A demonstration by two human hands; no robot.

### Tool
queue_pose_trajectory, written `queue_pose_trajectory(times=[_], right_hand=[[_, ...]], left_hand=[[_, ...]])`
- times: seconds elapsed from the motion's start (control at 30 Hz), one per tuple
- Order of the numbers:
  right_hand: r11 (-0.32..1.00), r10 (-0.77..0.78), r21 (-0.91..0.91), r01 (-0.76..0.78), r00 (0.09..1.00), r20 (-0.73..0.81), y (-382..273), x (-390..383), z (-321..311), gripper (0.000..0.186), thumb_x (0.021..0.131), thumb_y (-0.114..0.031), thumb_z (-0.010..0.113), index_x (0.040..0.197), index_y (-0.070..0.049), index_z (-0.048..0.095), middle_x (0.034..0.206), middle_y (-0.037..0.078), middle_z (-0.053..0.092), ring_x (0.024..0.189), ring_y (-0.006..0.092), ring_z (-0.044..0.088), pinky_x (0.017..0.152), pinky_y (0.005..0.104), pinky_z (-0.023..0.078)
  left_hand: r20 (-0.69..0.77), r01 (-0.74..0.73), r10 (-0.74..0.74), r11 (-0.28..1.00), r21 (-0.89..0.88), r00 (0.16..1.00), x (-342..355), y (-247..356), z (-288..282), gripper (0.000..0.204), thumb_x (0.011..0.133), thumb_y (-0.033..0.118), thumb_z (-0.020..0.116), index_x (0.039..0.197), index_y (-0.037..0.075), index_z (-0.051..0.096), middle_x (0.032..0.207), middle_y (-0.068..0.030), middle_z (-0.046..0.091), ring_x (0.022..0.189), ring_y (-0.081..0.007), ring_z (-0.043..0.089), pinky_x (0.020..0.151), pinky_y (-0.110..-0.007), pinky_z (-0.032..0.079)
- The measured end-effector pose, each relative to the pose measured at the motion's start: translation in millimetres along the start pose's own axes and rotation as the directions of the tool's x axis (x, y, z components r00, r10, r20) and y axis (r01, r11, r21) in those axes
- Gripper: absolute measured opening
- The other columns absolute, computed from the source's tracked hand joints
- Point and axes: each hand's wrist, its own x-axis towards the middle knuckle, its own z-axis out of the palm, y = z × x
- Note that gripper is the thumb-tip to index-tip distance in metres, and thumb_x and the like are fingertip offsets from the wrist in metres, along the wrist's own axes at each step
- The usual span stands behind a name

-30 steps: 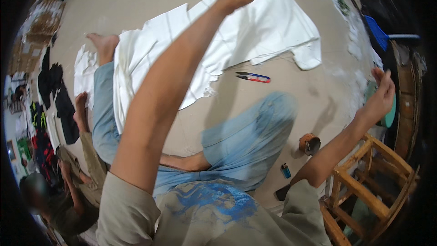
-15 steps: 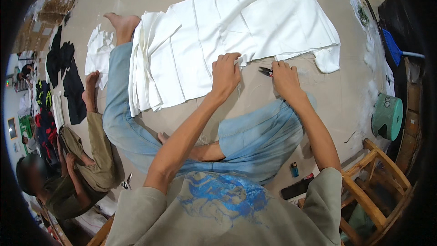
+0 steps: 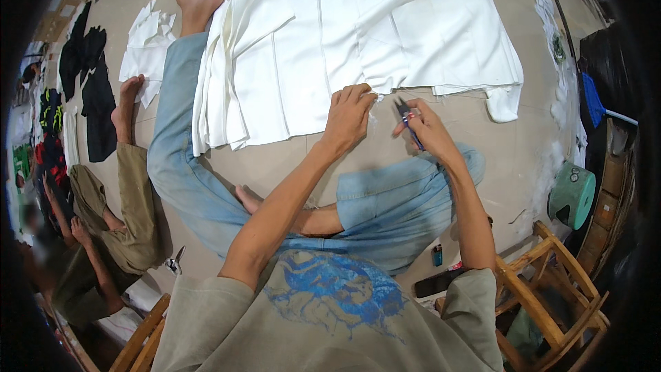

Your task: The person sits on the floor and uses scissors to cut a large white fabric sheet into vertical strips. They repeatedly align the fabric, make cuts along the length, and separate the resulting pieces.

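Observation:
White fabric pieces (image 3: 296, 62), laid over one another with seams showing, spread on the floor in front of me. At their near edge my left hand (image 3: 350, 116) is closed with its fingertips pinching the cloth, where some loose threads hang. Just to the right, my right hand (image 3: 425, 127) grips a pair of thread snips (image 3: 411, 124) with dark blades and a blue-and-red handle. The blades point up and away from me, a little short of the cloth edge and apart from it.
Another person (image 3: 103, 234) sits on the floor at left, near black cloth (image 3: 100, 103) and white scraps (image 3: 148, 48). A second snips (image 3: 176, 260) lies between us. At right are a green tub (image 3: 571, 195), wooden stool (image 3: 551, 282), lighter (image 3: 437, 255), dark phone (image 3: 437, 282) and blue dustpan (image 3: 593, 100).
My right hand has raised the snips off the floor and turned the blades upward, moving nearer the left hand. The view has shifted slightly; my left hand still holds the cloth edge.

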Motion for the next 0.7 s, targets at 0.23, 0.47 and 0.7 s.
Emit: queue_pose_trajectory(times=[0.23, 0.47, 0.7], right_hand=[[0.977, 0.201, 0.095, -0.192, 0.974, -0.102, 9.2, 10.7, 6.6, 0.047, 0.104, -0.045, 0.055, 0.102, 0.0, 0.07, 0.068, 0.0, 0.057, 0.061, 0.0092, 0.05, 0.059, 0.0251, 0.042], [0.981, -0.012, -0.188, -0.049, 0.951, -0.31, 37.7, 26.6, 14.7, 0.059, 0.103, -0.05, 0.056, 0.081, 0.001, 0.074, 0.065, 0.003, 0.056, 0.063, 0.0136, 0.052, 0.061, 0.0293, 0.041], [0.981, 0.015, -0.178, -0.071, 0.955, -0.296, 34.7, 38.2, 14.2, 0.056, 0.102, -0.048, 0.058, 0.081, 0.001, 0.074, 0.064, 0.004, 0.058, 0.063, 0.0141, 0.052, 0.062, 0.0306, 0.041]], left_hand=[[0.0, -0.04, 0.04, 0.999, 0.017, 0.999, -7.5, -3.3, -3.9, 0.034, 0.089, 0.0, 0.06, 0.123, 0.004, 0.066, 0.132, -0.0102, 0.059, 0.125, -0.0297, 0.053, 0.106, -0.043, 0.038], [0.031, -0.017, 0.017, 1.0, -0.009, 0.999, -8.5, -4.9, -3.8, 0.039, 0.089, 0.0, 0.06, 0.127, 0.007, 0.065, 0.136, -0.0102, 0.058, 0.129, -0.0311, 0.051, 0.109, -0.044, 0.037], [0.006, -0.041, 0.041, 0.998, 0.042, 0.999, -8.8, -5.7, -3.9, 0.037, 0.087, 0.0, 0.061, 0.123, 0.005, 0.066, 0.134, -0.0095, 0.058, 0.126, -0.028, 0.053, 0.105, -0.043, 0.039]])
